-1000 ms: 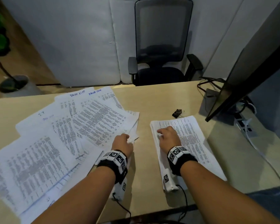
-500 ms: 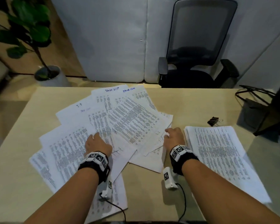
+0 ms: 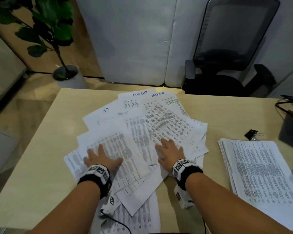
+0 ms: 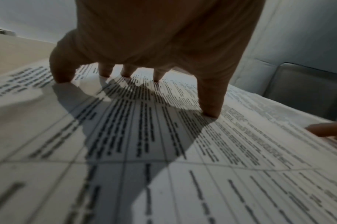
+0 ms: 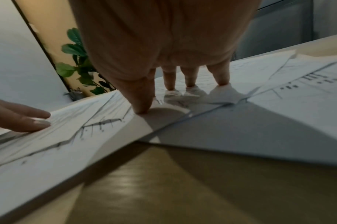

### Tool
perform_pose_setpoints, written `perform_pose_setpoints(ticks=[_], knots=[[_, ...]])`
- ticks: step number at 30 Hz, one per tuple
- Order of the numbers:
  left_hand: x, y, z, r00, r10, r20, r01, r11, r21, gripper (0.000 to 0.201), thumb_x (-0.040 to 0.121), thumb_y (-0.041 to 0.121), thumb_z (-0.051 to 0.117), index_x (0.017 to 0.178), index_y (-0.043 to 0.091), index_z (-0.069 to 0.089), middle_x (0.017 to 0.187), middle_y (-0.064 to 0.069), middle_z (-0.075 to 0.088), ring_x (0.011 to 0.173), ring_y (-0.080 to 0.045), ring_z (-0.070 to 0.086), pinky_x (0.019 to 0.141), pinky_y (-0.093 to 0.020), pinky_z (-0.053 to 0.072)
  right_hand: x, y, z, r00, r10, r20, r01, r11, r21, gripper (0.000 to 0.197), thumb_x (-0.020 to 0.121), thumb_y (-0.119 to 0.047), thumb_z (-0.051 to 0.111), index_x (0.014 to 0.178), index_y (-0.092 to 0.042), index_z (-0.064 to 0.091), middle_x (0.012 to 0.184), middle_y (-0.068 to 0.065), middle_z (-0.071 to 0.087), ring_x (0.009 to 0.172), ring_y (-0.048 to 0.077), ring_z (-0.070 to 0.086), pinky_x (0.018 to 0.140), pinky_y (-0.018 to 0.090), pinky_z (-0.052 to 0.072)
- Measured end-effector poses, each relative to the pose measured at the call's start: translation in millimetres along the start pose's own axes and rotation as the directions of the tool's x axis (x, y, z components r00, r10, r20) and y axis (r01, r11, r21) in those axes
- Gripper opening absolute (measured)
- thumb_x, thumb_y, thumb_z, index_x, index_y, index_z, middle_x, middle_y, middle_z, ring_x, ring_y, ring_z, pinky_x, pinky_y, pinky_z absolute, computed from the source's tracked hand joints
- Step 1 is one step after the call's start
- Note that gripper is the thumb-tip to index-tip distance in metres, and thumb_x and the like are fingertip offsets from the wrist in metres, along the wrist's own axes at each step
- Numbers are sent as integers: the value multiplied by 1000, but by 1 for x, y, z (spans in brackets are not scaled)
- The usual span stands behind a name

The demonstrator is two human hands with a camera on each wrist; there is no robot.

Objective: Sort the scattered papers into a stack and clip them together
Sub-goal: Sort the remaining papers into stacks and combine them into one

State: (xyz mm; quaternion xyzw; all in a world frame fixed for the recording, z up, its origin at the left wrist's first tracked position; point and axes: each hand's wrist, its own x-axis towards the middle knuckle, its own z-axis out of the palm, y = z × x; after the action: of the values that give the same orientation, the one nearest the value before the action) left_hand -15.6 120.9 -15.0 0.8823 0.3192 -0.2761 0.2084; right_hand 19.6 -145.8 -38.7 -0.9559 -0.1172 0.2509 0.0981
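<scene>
- Hands spread wide: our left hand lies flat at lower left of centre in the head view, fingers splayed, fingertips pressing down on the fanned-out white printed sheets; it grips nothing.
- Our right hand rests just right of it on the same fan of sheets, fingers straight and apart, tips touching paper, nothing held. In the right wrist view its thumb presses near one sheet's edge.
- The scattered sheets overlap across the middle of the pale wooden desk, two at the top of the fan headed "TASK LIST" in blue ink.
- At the right of the frame a neat stack of printed white paper lies well apart from the fan.
- A small black binder clip sits on the desk just above that stack.
- In the upper right stands a black mesh-backed office chair; in the upper left, a leafy green plant in a white pot.
</scene>
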Motion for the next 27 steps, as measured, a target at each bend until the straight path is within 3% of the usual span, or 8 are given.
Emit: perform_pose_setpoints(ticks=[5, 8, 13, 15, 18, 21, 23, 27], knots=[[2, 27, 9, 982, 186, 17, -187, 975, 121, 103, 73, 50, 76, 152, 36, 12, 159, -9, -14, 145, -41, 1, 114, -55, 24, 2, 28, -11, 991, 98, -96, -87, 989, 118, 39, 91, -20, 49, 129, -29, 50, 149, -6, 29, 140, 18, 24, 110, 54, 25], [1, 30, 8, 994, 81, -67, -81, 997, 2, 116, 63, 39, 87, 151, 37, 11, 157, -7, -21, 145, -41, 4, 113, -54, 26, 5, 37, -16, 975, 139, -173, -124, 988, 94, 21, 92, -20, 47, 108, -18, 61, 125, 2, 49, 109, 21, 52, 89, 38, 48], [18, 23, -2, 994, -30, -103, 20, 995, -96, 129, 60, 24, 87, 152, 27, -2, 137, -16, 43, 123, -37, 48, 96, -46, 49, 8, 17, -23, 954, 153, -257, -156, 988, 8, 24, 91, -24, 47, 111, -19, 58, 111, 4, 53, 104, 27, 53, 82, 38, 49], [21, 20, -1, 991, 15, -130, -31, 992, -120, 101, 65, 19, 80, 148, 18, 22, 122, -13, 57, 114, -35, 56, 92, -43, 52, 11, 2, -17, 956, 94, -278, -62, 990, 124, 26, 90, -17, 50, 114, -13, 59, 113, 7, 51, 104, 27, 53, 82, 36, 49], [18, 15, 3, 951, 144, -274, -215, 944, -249, 29, 81, 5, 58, 109, 10, 57, 95, -11, 63, 88, -34, 63, 78, -43, 55, 15, -18, -12, 973, 112, -199, -29, 924, 381, 44, 91, -19, 53, 134, -14, 48, 129, 9, 44, 117, 26, 49, 97, 34, 44], [9, 16, 3, 887, 147, -438, -308, 895, -324, 36, 88, 3, 48, 115, 27, 54, 91, -3, 62, 80, -30, 61, 66, -33, 45, 22, -27, -14, 970, 213, -114, -101, 788, 608, 66, 89, -24, 57, 147, -16, 27, 139, 11, 35, 122, 26, 46, 103, 34, 39], [2, 19, -1, 867, 138, -478, -326, 884, -335, 39, 92, 8, 48, 119, 35, 54, 94, 0, 65, 83, -27, 61, 69, -27, 40, 28, -26, -16, 964, 249, -91, -117, 708, 696, 74, 86, -25, 62, 148, -15, 23, 141, 11, 36, 124, 26, 46, 106, 39, 39], [-1, 35, 1, 886, 260, -384, -460, 597, -657, 21, 96, 10, 50, 96, 28, 62, 94, -2, 67, 89, -25, 61, 70, -27, 46, 38, -21, -16, 950, 306, -59, -131, 562, 817, 79, 81, -21, 70, 146, -13, 25, 112, 8, 50, 103, 21, 54, 94, 35, 45]])
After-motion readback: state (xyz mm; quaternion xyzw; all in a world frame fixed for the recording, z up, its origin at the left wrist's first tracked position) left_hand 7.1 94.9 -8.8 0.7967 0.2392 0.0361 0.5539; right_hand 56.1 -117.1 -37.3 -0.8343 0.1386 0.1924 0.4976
